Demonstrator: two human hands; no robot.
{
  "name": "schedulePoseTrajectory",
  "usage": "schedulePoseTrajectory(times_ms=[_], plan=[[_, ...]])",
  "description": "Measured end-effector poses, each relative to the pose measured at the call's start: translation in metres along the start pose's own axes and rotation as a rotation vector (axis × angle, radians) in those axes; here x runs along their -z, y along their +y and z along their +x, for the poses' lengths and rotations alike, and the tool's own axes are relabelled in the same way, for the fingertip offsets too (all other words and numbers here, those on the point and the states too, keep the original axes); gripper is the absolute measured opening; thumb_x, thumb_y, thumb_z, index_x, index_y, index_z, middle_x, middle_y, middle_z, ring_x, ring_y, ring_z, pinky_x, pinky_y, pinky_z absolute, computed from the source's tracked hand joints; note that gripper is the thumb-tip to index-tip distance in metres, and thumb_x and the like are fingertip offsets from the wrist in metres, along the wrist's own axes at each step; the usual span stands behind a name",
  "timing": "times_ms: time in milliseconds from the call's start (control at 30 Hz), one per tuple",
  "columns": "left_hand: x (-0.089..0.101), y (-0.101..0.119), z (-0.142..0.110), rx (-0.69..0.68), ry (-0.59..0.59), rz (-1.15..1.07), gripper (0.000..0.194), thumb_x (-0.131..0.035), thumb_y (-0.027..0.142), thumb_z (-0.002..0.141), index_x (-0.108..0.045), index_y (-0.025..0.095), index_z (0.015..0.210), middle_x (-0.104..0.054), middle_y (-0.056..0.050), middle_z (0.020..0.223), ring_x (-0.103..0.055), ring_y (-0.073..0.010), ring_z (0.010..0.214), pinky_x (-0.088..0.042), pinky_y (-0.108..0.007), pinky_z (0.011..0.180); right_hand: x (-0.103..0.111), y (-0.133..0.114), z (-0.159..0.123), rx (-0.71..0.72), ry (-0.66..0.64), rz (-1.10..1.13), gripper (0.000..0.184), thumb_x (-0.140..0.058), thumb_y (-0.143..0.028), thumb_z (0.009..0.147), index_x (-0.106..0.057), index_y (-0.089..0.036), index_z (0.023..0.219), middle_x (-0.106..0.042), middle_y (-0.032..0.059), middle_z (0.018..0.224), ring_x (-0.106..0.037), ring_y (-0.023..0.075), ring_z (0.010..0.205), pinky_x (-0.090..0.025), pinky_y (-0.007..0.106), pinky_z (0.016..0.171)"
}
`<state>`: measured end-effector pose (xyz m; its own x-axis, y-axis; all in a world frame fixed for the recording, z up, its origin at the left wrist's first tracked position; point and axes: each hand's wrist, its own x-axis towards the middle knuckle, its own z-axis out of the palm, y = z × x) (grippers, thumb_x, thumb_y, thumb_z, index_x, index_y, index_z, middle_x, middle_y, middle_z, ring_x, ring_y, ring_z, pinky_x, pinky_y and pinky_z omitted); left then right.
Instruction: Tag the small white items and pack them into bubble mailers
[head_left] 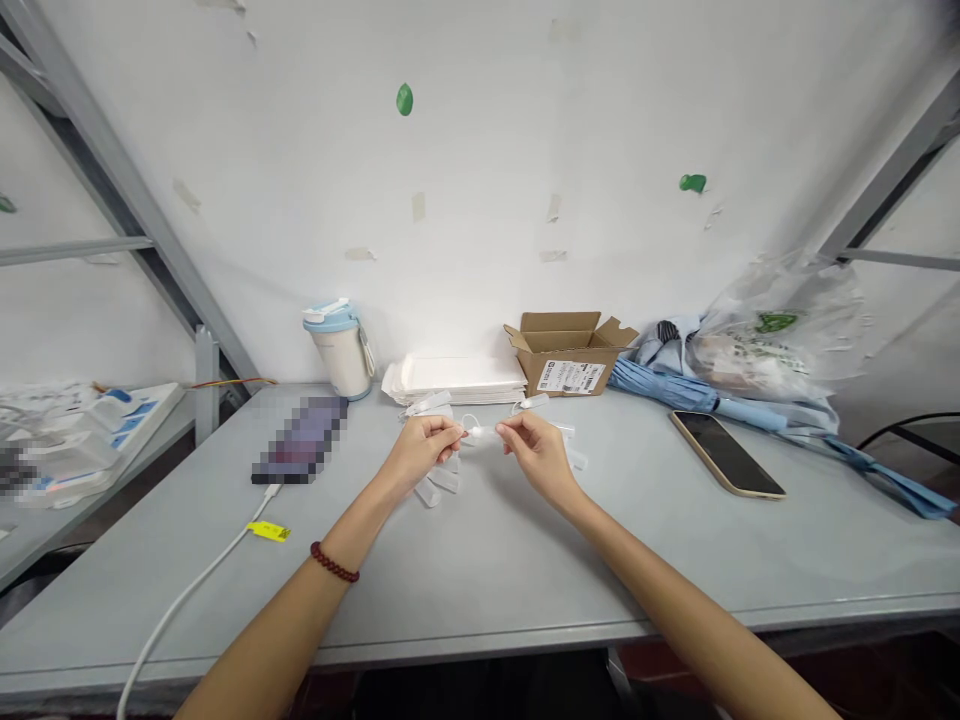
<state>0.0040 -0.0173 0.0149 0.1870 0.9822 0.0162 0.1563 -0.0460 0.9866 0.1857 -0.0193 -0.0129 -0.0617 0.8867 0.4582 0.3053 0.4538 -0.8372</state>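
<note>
Above the middle of the desk, a small translucent white plastic tube (481, 433) with a pointed tip and a thin white loop is stretched between my hands. My right hand (536, 455) pinches the tube's right end with thumb and forefinger. At the tip end, the fingers of my left hand (427, 448) are pinched together; whether they grip the loop's end or a tiny cap is too small to tell. Several similar tubes (445, 480) lie beside and behind my left hand, and more tubes (576, 458) lie near my right hand, partly covered by it.
Along the wall stand a tumbler (343, 355), a stack of white paper pieces (465, 382) and an open cardboard box (566, 365). A phone (307, 440) with a white cable lies left. On the right are another phone (726, 453), a blue umbrella (675, 388) and a plastic bag (780, 340).
</note>
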Motion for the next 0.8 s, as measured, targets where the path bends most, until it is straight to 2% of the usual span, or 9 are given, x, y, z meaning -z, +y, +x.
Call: schedulePoseTrajectory(times_ms=[400,600,800], plan=[[0.0031,-0.0033,0.0022,-0.056,-0.048,0.041,0.020,-0.060,0.032,0.070,-0.059,0.014,0.061,-0.051,0.003,0.054,-0.038,-0.0061,0.046,-0.027,-0.020,0.045,0.0015,-0.0007,-0.0012,0.015,-0.045,-0.021,0.021,-0.052,-0.034,0.084,-0.057,-0.019,0.069,-0.054,0.0003,0.063,-0.053,0.0133,0.058,-0.042,0.027,0.057],[0.0030,-0.0028,0.0011,-0.062,-0.057,0.081,0.022,-0.058,0.034,0.071,-0.057,0.015,0.059,-0.048,0.003,0.050,-0.038,-0.0070,0.045,-0.028,-0.020,0.044,0.0019,-0.0003,-0.0003,0.023,-0.050,-0.019,0.020,-0.052,-0.034,0.084,-0.057,-0.020,0.071,-0.055,0.0007,0.065,-0.054,0.0132,0.058,-0.043,0.027,0.057],[0.0026,-0.0045,0.0013,-0.047,-0.075,0.103,0.024,-0.058,0.035,0.071,-0.058,0.014,0.060,-0.052,0.001,0.053,-0.039,-0.0069,0.045,-0.028,-0.020,0.043,0.0034,0.0025,0.0016,0.017,-0.068,-0.045,0.021,-0.052,-0.036,0.083,-0.059,-0.019,0.070,-0.056,0.0011,0.064,-0.054,0.0136,0.058,-0.043,0.027,0.058]])
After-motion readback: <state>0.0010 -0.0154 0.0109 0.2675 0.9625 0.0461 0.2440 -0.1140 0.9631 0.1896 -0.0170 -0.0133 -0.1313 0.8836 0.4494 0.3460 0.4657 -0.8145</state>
